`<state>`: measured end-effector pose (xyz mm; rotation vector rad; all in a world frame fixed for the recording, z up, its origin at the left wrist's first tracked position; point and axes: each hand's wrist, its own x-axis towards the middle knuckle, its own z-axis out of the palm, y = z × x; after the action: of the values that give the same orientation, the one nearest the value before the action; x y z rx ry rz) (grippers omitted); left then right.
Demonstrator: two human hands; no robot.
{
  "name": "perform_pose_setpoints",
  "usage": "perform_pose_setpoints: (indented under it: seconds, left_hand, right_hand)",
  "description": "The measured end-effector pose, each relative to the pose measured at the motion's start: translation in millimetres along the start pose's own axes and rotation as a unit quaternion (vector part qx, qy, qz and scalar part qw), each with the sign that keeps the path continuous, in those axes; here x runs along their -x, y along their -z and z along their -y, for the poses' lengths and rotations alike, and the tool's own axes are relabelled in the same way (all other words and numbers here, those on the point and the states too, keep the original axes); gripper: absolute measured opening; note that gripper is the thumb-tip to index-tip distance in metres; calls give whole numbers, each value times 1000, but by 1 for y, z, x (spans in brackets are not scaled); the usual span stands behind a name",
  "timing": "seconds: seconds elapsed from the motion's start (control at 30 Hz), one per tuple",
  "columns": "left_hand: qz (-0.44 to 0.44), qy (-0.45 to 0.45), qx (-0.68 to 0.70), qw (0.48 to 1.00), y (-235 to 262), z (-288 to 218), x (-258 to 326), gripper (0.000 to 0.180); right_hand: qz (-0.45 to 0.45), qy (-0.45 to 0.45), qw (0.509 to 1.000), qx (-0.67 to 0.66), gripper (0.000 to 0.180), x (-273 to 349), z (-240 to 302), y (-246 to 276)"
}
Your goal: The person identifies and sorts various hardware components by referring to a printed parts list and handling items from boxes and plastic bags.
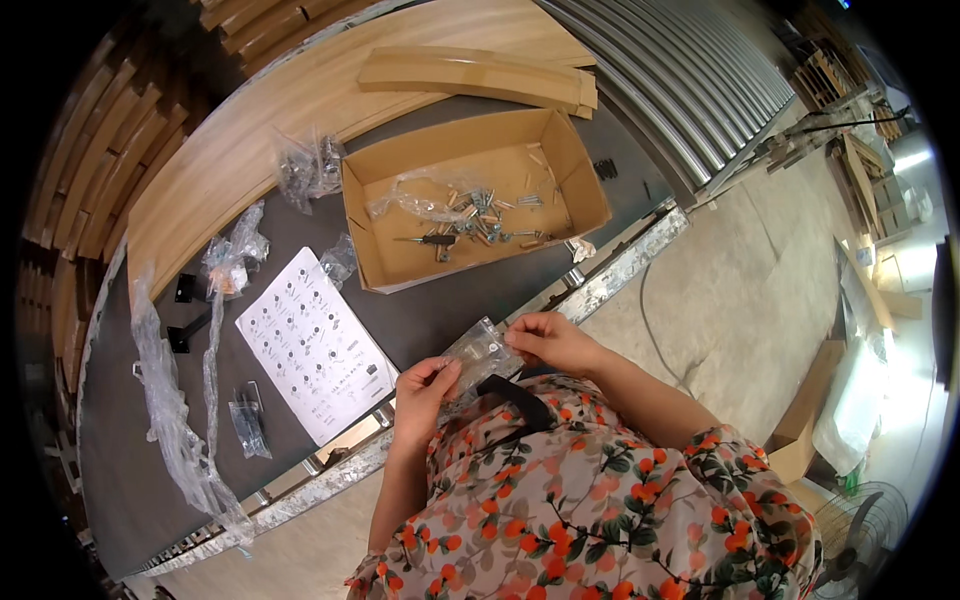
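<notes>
Between my hands, close to my body, is a small clear plastic bag (pixel 482 350). My left hand (pixel 425 395) pinches its left end, and my right hand (pixel 552 342) pinches its upper right corner. Whatever the bag contains is too small to make out. Beyond it stands an open cardboard box (pixel 400 265) holding loose screws and wooden dowels (pixel 485 215), a crumpled clear bag and a black-handled screwdriver (pixel 438 240). A printed parts sheet (pixel 315 345) with rows of small pictures lies left of my hands on the dark table.
Long plastic wrap (pixel 165 400) trails over the table's left side, near a small bag of dark hardware (pixel 249 428). Clear bags (pixel 308 170) sit beside the box. Behind lie wooden boards (pixel 230 130) and a long carton (pixel 475 78). Metal rollers (pixel 670 80) run at the back right; a fan (pixel 860 540) stands lower right.
</notes>
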<state>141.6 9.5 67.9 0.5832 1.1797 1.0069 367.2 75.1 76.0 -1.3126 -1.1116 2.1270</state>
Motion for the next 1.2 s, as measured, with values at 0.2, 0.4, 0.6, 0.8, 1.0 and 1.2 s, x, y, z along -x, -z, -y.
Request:
perform_pose_setpoints:
  seconds: [0.2,0.4,0.6,0.8,1.0,1.2]
  left_hand:
    - [1,-4,11,1000,-40,2,-13,12]
    - [-31,-37,-56,997,-78,3,-29,16]
    - [-131,-369,-397,830,-125,-23,-28,20]
    - [-93,-218,-328,915,-136,-25,-32,14]
    - [-79,-136,-256,954,-115,-19,-36,11]
    - [-92,-139,-192,967,-100,-1,-35,11]
  right_hand:
    - [20,42,997,66,21,8,18,37]
    - [-10,79,995,56,14,16,24,75]
    - [11,80,997,-3,9,12,34,91]
    - [10,115,988,103,11,1,44,78]
    - [23,147,972,184,14,-8,48,61]
    - [106,77,977,170,10,-20,49,53]
